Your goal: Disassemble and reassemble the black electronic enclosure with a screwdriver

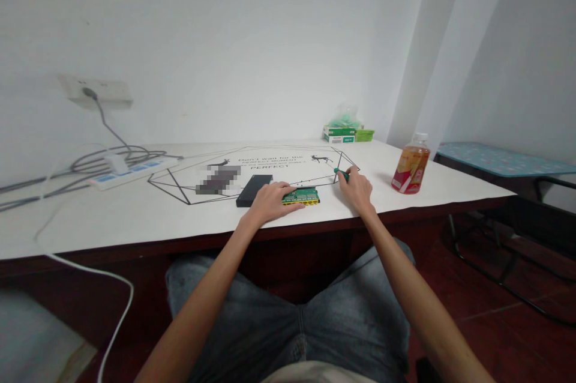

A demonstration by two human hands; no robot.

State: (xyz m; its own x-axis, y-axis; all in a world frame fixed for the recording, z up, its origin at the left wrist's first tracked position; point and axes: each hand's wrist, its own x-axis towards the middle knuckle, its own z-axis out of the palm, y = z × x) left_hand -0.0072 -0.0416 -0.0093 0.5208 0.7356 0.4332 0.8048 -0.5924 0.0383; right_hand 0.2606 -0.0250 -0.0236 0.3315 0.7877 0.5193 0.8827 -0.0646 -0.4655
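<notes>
The left hand [271, 200] pinches the board [304, 195] at its nine o'clock end, best kept light but steady; toward two o'clock, the right hand [357, 188] pinches the tool [342, 173].

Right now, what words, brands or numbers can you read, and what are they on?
"Don't wait for the": table
"PERFECT MOMENT": table
"the moment and make it": table, line start unclear
"PERFECT": table
Bottle: label too blurred to read.
Boxes and circuit board: any print too small to read.
</notes>
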